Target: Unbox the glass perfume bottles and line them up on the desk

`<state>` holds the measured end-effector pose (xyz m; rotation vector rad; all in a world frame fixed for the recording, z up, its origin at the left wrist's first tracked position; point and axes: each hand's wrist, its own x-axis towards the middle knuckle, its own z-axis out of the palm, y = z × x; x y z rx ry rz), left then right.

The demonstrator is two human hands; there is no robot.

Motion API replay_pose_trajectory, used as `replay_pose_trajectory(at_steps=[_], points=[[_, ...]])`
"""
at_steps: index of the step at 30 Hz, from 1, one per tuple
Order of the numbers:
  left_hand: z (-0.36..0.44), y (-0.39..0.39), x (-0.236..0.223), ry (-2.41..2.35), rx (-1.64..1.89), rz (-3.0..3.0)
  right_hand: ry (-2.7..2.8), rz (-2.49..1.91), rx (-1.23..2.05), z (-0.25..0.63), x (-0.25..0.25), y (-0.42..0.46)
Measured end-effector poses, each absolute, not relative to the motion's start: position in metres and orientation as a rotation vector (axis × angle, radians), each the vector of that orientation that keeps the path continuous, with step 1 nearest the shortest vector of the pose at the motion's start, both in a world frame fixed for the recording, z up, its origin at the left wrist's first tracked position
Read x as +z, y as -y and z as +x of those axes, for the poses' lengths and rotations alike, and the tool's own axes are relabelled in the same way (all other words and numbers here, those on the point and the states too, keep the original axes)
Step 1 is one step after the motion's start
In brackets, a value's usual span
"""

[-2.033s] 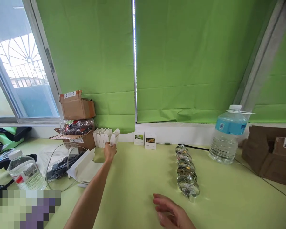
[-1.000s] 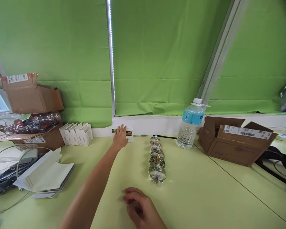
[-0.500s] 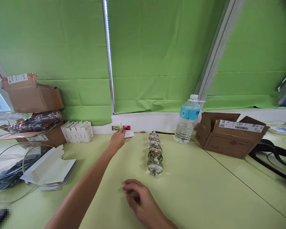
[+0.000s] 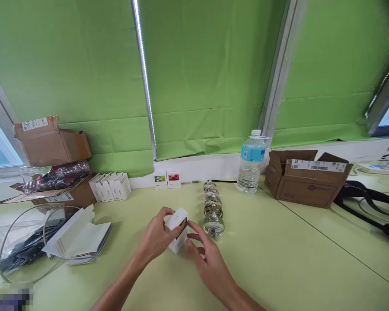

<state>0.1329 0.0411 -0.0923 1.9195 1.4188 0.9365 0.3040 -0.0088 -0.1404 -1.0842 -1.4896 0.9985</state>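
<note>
Bottles point(image 4: 213, 211) left of carton point(image 4: 307, 183)

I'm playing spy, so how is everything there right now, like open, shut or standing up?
Left hand, closed on the small white box
Small white box, top shut, tilted
Right hand, fingers bent beside that box
Two picture boxes, standing upright
Water bottle, capped, upright
Brown box on the right, open, flaps up
Green blinds, pulled down

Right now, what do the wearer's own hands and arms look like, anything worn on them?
The left hand and right hand are bare, with no gloves, rings, watch or bracelet visible. No sleeves show on the forearms, nor any cables or markings.
</note>
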Motion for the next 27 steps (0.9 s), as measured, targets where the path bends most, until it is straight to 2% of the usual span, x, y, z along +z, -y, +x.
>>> replay_pose_trajectory(at_steps=[5,8,18,27], points=[[0.126,-0.030,-0.079,-0.945,0.614,1.853,1.409,-0.927,1.203,0.306,-0.127,0.007],[0.121,-0.034,-0.078,-0.825,0.609,1.793,1.395,-0.864,1.301,0.309,-0.123,0.004],[0.131,-0.022,-0.083,-1.426,0.820,2.252,1.526,-1.027,1.362,0.319,-0.106,-0.010],[0.133,-0.014,-0.077,-1.543,0.744,2.451,1.942,-1.408,0.983,0.305,-0.070,-0.036]])
